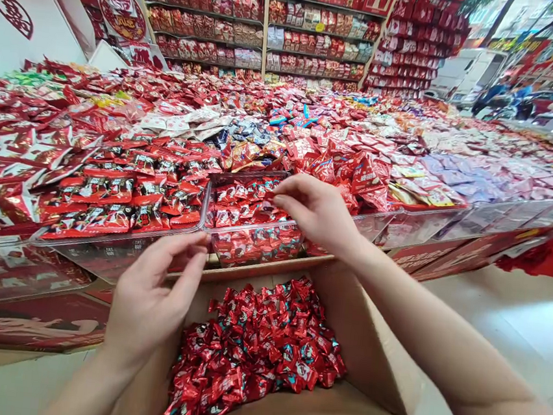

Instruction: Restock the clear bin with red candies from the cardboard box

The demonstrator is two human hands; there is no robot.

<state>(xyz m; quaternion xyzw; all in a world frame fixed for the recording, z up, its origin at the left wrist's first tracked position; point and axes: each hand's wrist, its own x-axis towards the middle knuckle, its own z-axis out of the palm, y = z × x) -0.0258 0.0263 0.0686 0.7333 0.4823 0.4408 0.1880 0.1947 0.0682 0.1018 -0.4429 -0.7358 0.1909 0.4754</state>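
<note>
My right hand reaches over a clear plastic bin of small red wrapped candies. Its thumb and forefinger close on a candy at the bin's right side, partly hidden by the fingers. Left of the bin, my left hand hovers above the rim of an open cardboard box. The fingers of that hand are bent, with a gap to the thumb, and nothing shows between them. A heap of the same kind of red candies, some with blue patches, fills the box's bottom.
Clear bins of larger red-and-black packets adjoin on the left, and red pyramid-shaped packs on the right. A wide display of sweets stretches back to stocked shelves. Tiled floor lies at right, with a white van outside.
</note>
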